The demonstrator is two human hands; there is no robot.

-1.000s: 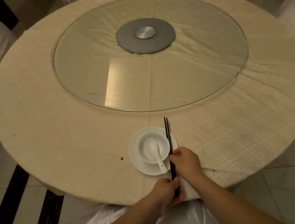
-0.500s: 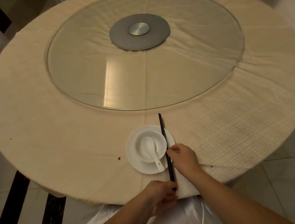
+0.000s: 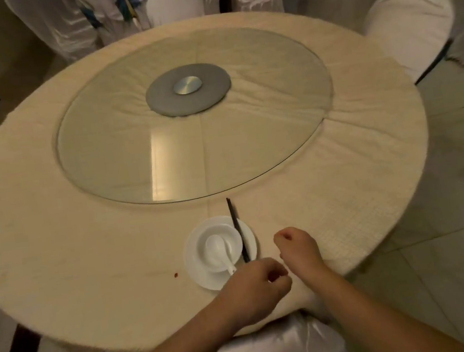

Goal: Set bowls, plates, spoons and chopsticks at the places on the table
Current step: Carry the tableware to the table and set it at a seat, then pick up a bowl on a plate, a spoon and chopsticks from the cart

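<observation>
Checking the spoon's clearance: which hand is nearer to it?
Left. The left hand sits just beside the spoon handle; the right hand is farther right, beyond the chopsticks.

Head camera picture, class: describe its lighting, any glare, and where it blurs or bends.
Head view: dim, warm light; a pale streak of glare on the glass turntable; motion blur softens the table edge at the left and the chair covers behind; the wide lens bows the round table.

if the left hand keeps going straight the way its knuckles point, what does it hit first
Probably the near ends of the chopsticks lying across the right rim of the plate; the left hand already overlaps that rim, though its height above it is unclear.
</observation>
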